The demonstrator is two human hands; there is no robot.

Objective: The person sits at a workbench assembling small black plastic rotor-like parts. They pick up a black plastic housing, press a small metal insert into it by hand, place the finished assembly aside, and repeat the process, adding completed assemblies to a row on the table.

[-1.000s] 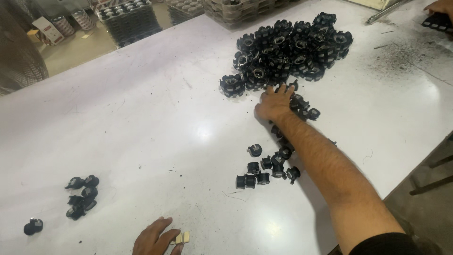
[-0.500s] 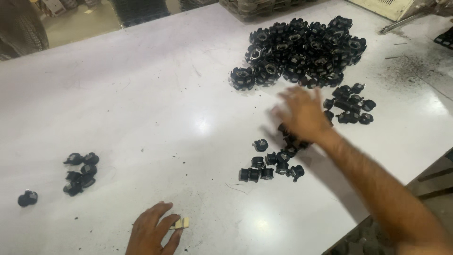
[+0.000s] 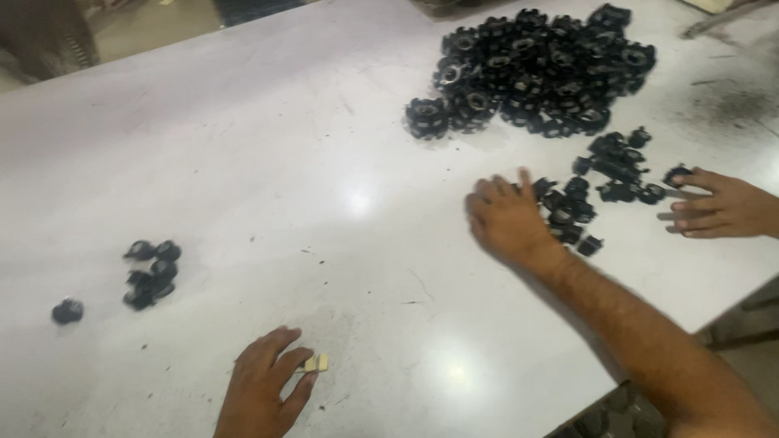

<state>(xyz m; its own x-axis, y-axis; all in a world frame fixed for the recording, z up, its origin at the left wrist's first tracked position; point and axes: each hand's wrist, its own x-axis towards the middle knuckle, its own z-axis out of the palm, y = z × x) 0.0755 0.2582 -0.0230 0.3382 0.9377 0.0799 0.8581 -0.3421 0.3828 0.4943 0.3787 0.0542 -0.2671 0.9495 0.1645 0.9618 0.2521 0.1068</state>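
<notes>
Head view: the right hand (image 3: 507, 217) lies palm-down on the glossy white table (image 3: 243, 162), fingers spread and flat, closed on nothing. It rests against a loose scatter of small black ring-shaped plastic parts (image 3: 570, 212), which sit at about three o'clock from the knuckles, touching the fingertips. To do this sweep well, I judge the palm should stay low and the fingers together, so the little rings slide as a group rather than roll away under the hand.

The big heap of the same black parts (image 3: 535, 69) lies at roughly twelve to one o'clock, well apart from the hand. The left hand (image 3: 264, 389), near the bottom edge, pinches a small pale rectangular block (image 3: 315, 363) between thumb and fingertips; the block shows at two o'clock from that hand. A small cluster of black parts (image 3: 152, 272) sits at ten o'clock from it, apart.

Another person's hand (image 3: 722, 207) reaches in from the right edge, fingers open, touching the scatter's far side.
</notes>
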